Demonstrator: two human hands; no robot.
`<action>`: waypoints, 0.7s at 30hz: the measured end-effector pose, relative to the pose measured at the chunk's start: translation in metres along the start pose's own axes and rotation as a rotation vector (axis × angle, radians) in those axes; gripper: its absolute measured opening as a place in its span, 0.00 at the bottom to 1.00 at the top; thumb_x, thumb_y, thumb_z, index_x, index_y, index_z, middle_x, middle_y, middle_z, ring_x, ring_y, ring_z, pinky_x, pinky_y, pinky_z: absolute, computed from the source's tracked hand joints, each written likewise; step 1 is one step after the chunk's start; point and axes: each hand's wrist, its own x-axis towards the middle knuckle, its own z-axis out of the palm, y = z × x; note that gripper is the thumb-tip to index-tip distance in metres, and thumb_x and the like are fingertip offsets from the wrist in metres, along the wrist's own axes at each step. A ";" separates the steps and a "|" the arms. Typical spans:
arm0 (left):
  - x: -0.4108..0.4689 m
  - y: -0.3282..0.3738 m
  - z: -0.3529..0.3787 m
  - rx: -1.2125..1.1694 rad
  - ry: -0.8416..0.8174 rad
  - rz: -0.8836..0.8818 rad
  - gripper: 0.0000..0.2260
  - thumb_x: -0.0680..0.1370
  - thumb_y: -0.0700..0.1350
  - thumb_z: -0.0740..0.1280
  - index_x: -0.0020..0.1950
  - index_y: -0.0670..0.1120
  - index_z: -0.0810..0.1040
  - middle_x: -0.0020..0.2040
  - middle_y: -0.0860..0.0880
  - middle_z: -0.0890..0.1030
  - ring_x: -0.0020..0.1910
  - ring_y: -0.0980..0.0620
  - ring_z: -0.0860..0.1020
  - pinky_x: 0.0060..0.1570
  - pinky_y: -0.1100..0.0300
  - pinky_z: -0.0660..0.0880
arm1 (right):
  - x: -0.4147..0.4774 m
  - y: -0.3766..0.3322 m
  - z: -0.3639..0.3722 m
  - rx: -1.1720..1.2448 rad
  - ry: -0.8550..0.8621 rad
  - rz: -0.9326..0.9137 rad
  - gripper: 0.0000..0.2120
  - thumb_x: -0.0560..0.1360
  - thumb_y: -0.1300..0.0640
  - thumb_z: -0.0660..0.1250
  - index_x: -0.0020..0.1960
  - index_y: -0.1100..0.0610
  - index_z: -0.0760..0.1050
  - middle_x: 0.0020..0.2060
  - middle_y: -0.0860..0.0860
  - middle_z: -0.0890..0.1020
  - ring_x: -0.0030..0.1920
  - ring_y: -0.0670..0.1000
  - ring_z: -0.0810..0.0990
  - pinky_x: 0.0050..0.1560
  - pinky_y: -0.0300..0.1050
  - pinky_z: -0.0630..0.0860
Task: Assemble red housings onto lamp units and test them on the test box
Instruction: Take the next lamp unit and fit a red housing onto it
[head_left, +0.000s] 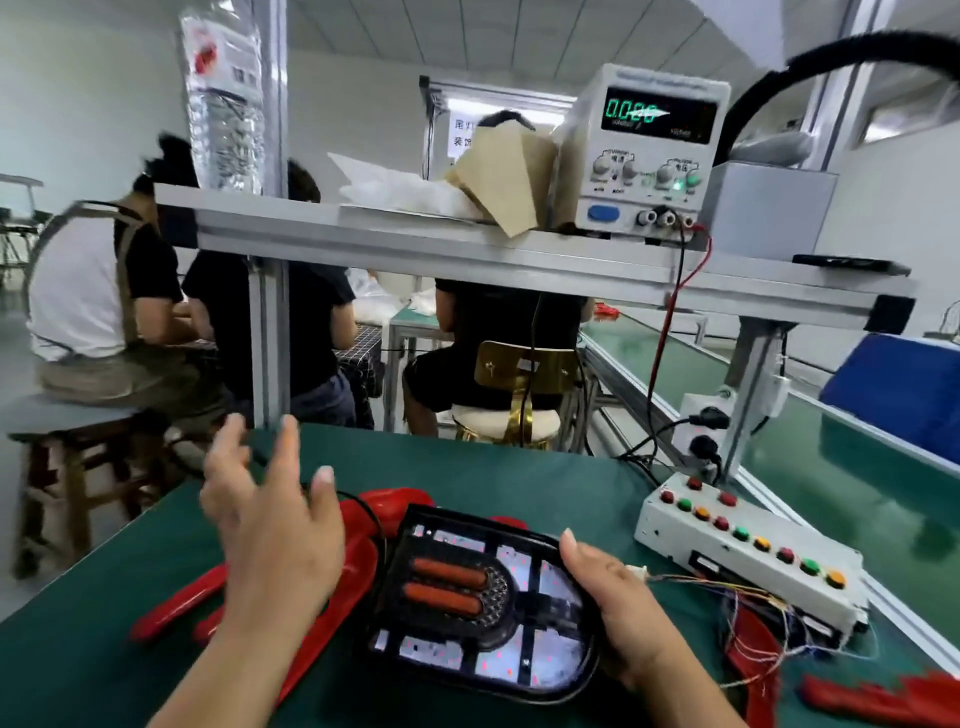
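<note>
A black lamp unit (483, 603) with two orange bars and shiny reflector panels lies on the green table in front of me. My right hand (610, 603) grips its right edge. My left hand (270, 525) hovers above the table to the left of the lamp, fingers spread, holding nothing. Red housings (358, 545) lie under and behind the lamp on its left. The white test box (748, 551) with a row of red, green and orange buttons sits to the right, thin wires (727, 590) running from it toward the lamp.
A power supply (649, 150) reading 0.000 stands on the shelf above, its red and black leads hanging down. More red parts (878, 696) lie at the right front. A green conveyor (831, 467) runs along the right. Several people sit behind the bench.
</note>
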 end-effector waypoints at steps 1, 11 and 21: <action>-0.011 0.007 0.005 -0.061 -0.104 0.122 0.22 0.80 0.45 0.64 0.74 0.42 0.68 0.73 0.42 0.63 0.69 0.44 0.66 0.70 0.53 0.61 | -0.001 0.000 -0.001 -0.015 -0.034 -0.006 0.19 0.77 0.50 0.61 0.57 0.63 0.82 0.54 0.66 0.82 0.54 0.64 0.83 0.50 0.53 0.81; -0.035 0.006 0.030 -0.760 -0.807 -0.613 0.11 0.79 0.51 0.66 0.54 0.44 0.81 0.43 0.44 0.86 0.42 0.43 0.86 0.38 0.53 0.82 | -0.004 -0.012 -0.007 -0.519 0.000 0.012 0.23 0.78 0.37 0.56 0.54 0.48 0.84 0.50 0.52 0.86 0.54 0.48 0.84 0.57 0.37 0.75; -0.027 -0.008 0.035 -0.495 -0.804 -0.381 0.07 0.78 0.56 0.66 0.45 0.56 0.81 0.42 0.59 0.84 0.41 0.70 0.78 0.36 0.76 0.66 | 0.094 -0.011 -0.004 -1.500 -0.154 -0.019 0.20 0.76 0.58 0.69 0.68 0.51 0.75 0.69 0.49 0.71 0.71 0.49 0.66 0.68 0.32 0.56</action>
